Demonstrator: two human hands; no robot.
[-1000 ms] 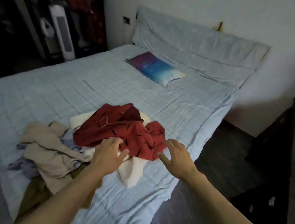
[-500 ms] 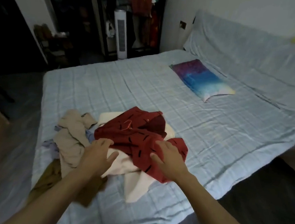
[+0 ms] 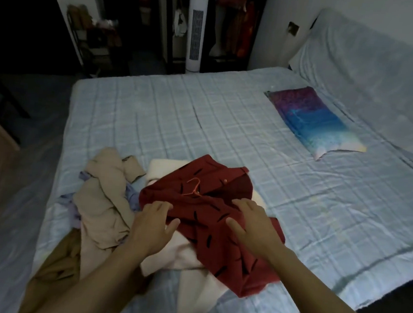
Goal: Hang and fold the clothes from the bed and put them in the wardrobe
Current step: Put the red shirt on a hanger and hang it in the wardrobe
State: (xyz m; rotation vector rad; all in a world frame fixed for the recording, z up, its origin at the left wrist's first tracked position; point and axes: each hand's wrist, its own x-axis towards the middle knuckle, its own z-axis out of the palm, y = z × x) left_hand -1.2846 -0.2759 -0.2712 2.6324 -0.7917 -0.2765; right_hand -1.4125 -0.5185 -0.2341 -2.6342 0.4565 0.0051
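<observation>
Red shirt point(image 3: 209, 221) with black dashes, crumpled atop a cream garment point(image 3: 191, 262) near the light blue checked bed point(image 3: 203, 121) edge. Beige point(image 3: 104, 204), lilac point(image 3: 132, 197) and brown point(image 3: 58, 268) clothes heaped just left.

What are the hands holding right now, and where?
Nothing is clearly held: left hand and right hand rest spread fingers on the red shirt, near its upper middle.

No text, label, brand or number can be read anywhere.
</observation>
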